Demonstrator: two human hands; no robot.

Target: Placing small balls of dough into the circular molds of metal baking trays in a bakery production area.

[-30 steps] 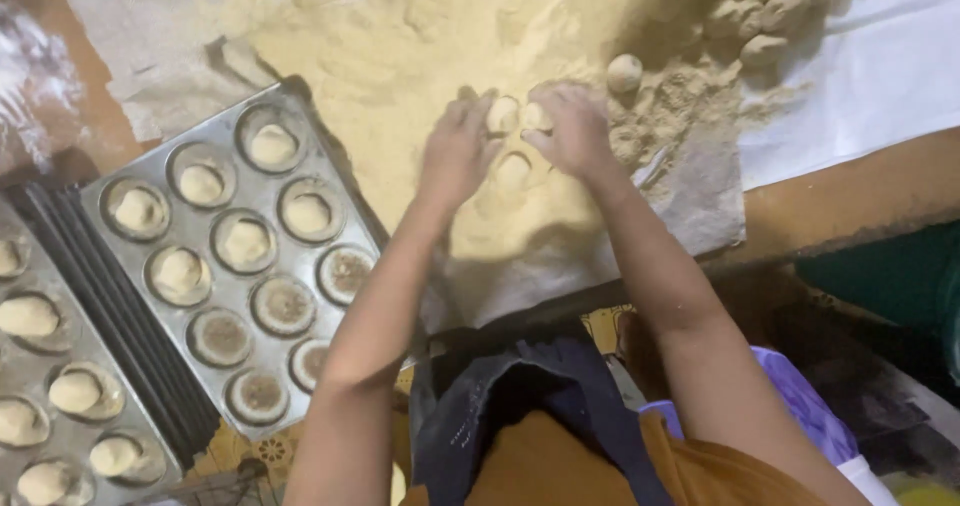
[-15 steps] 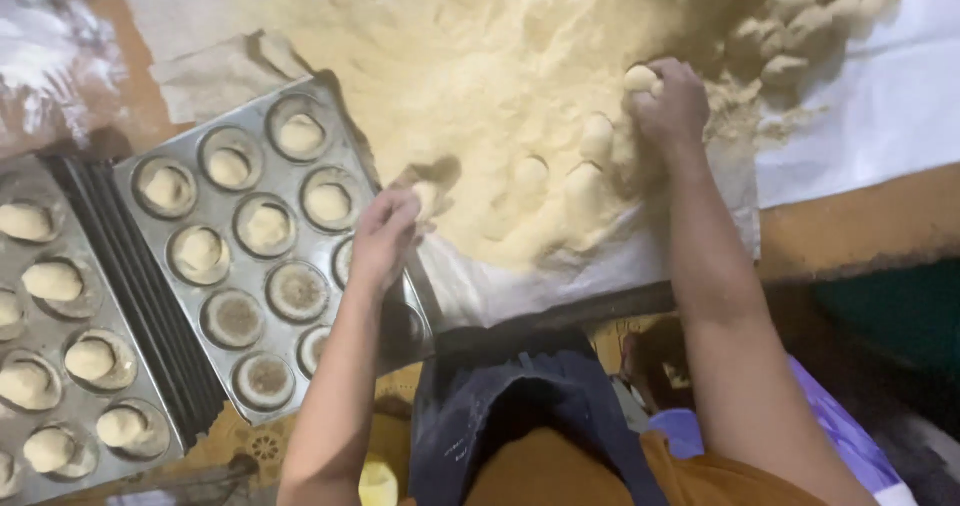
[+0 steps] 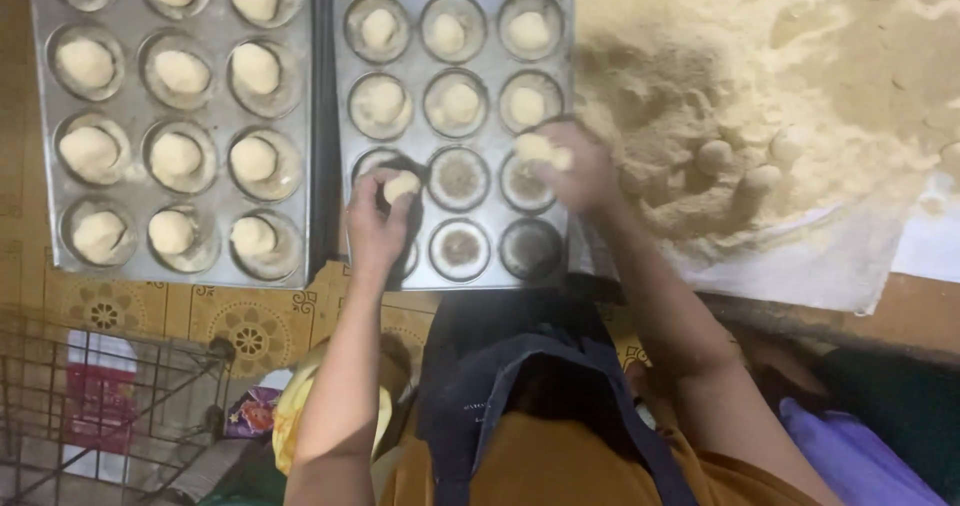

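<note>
Head view: the left hand pinches a small dough ball in its fingertips, over the left cup of the third row of the right muffin tray. The right hand grips a second dough ball over the right cup of that row. The balls look soft, light and crumbly, best cradled gently from the sides. Right of the tray lies a crumbly dough heap; left of it, a filled muffin tray.
</note>
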